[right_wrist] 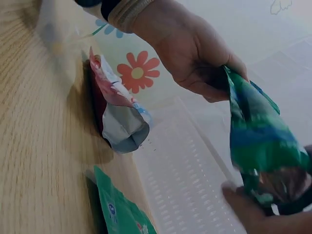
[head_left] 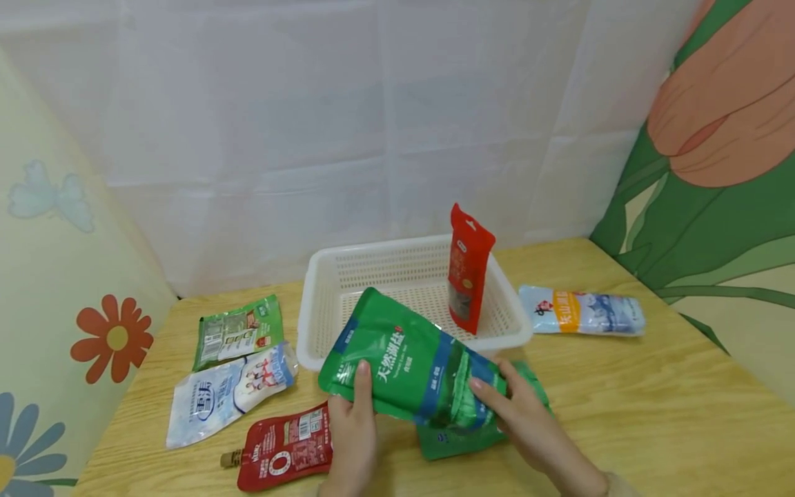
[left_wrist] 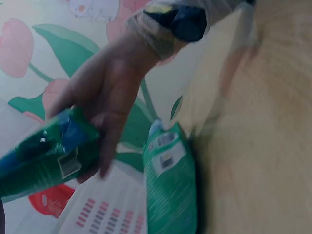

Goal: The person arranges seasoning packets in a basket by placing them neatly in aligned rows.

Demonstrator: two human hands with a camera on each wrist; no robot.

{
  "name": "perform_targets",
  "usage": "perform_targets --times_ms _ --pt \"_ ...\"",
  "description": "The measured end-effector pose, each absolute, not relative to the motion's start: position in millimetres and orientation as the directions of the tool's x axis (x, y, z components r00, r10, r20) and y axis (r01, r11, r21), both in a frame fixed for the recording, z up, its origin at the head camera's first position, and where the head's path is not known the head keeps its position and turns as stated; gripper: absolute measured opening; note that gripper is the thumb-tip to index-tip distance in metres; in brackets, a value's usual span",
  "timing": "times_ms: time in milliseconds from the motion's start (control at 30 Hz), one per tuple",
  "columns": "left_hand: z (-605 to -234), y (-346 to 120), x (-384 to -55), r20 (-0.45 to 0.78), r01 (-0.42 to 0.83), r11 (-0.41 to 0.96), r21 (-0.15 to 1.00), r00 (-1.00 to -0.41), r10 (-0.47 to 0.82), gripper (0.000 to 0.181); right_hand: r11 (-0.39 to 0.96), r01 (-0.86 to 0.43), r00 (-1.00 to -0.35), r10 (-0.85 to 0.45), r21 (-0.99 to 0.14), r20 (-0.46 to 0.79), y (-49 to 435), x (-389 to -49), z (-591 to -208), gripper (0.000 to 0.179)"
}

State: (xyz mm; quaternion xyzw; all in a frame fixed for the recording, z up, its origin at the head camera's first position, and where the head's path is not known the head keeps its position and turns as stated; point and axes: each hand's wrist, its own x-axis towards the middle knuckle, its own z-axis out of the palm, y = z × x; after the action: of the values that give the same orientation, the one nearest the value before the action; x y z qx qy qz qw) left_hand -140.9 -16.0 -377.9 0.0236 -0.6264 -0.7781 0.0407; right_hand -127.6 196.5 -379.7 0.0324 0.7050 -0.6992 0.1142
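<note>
Before the near rim of the white basket (head_left: 306, 304), left hand (head_left: 357, 428) and right hand (head_left: 524, 421) both have fingers clamped on the tilted green lake-salt pouch (head_left: 404, 359). Carelessly swung, it could topple the red pouch (head_left: 470, 276) standing inside the basket's right end.

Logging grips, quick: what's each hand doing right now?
Left hand: closed, holding one end of the green pouch.
Right hand: closed, holding its other end.
</note>
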Motion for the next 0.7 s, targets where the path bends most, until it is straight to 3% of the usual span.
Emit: perform_targets --times_ms 167,300,500,700 --pt "-370 -28 -148 0.098 0.105 -0.187 0.977 -0.994 -0.047 0.047 0.101 0.176 -0.926 -0.320 -0.979 -0.199 204 -131 -381 0.061" --pt "-364 -39 -154 0.144 0.135 -0.157 0.978 -0.988 0.054 0.044 0.171 0.135 -0.845 -0.494 -0.976 -0.203 211 -137 -380 0.062" --pt "-361 -45 -159 0.095 0.072 -0.117 0.990 -0.975 0.202 0.049 0.200 0.053 -0.704 -0.688 -0.978 -0.179 205 -144 -376 0.063" --pt "-364 -44 -160 0.048 0.011 -0.117 0.993 -0.946 0.322 0.050 0.182 0.029 -0.618 -0.770 -0.983 -0.161 190 -146 -376 0.061"
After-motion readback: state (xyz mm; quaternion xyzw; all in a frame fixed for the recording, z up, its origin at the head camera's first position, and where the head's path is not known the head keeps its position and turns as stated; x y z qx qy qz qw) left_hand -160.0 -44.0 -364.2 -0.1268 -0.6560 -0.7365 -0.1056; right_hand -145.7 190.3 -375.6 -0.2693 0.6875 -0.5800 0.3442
